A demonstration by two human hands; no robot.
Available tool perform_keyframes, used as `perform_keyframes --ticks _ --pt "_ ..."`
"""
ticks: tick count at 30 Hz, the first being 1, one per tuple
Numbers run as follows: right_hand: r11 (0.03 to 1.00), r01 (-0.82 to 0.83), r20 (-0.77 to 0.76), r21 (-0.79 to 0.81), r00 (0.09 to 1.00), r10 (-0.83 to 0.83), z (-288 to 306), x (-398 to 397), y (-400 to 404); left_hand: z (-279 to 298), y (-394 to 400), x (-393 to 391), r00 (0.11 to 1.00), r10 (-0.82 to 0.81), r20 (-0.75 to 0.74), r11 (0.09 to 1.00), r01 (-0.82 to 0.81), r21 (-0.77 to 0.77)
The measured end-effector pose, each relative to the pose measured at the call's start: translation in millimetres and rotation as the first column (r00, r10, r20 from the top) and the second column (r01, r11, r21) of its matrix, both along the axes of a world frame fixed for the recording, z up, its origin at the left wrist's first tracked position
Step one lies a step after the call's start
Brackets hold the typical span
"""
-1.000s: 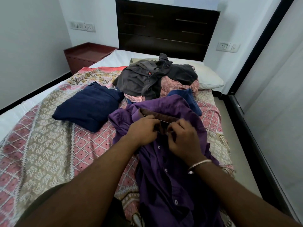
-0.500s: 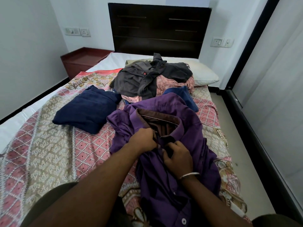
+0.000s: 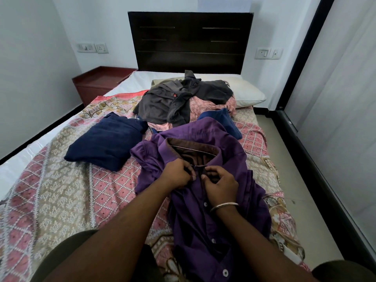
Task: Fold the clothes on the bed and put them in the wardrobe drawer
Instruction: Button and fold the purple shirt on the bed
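Note:
A purple button-up shirt [image 3: 203, 216] with a brown-lined collar lies face up on the bed [image 3: 67, 200], collar toward the headboard. My left hand [image 3: 179, 174] pinches the left side of the placket just below the collar. My right hand [image 3: 220, 183], with a metal bangle on the wrist, pinches the right side of the placket opposite it, and the two hands nearly touch. A folded navy garment [image 3: 107, 142] sits to the left. Behind the shirt is a heap of unfolded clothes: a dark grey shirt [image 3: 175, 100], a pink printed piece [image 3: 205, 106] and a blue garment [image 3: 223, 119].
A patterned pink and beige bedspread covers the bed. A white pillow [image 3: 247, 92] lies by the dark headboard [image 3: 189, 41]. A red-brown bedside table [image 3: 97, 82] stands at the back left. A narrow strip of floor [image 3: 305, 190] runs along the right, beside tall sliding panels [image 3: 345, 119].
Both hands moved down from the collar's edge to the placket just below it and drew close together. The collar now stands open, showing its brown lining.

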State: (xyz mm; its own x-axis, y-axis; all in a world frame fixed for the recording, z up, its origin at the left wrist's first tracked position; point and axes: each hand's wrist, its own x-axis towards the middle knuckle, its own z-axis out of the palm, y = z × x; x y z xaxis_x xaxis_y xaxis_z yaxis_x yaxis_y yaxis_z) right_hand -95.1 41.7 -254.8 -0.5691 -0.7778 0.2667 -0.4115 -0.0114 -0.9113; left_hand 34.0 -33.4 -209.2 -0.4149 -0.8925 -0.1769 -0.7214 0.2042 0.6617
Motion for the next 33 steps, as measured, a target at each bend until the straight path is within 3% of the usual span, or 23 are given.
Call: perform_keyframes --ticks 6,33 --pt "0.994 0.013 0.078 -0.109 0.997 -0.005 -22 13 3 3 6 -2 0.993 0.077 -0.094 0.984 -0.060 0.169" --pt "0.970 -0.022 0.030 -0.242 0.999 0.030 -37 10 12 -8 9 -6 0.941 0.255 -0.224 0.925 -0.170 0.340"
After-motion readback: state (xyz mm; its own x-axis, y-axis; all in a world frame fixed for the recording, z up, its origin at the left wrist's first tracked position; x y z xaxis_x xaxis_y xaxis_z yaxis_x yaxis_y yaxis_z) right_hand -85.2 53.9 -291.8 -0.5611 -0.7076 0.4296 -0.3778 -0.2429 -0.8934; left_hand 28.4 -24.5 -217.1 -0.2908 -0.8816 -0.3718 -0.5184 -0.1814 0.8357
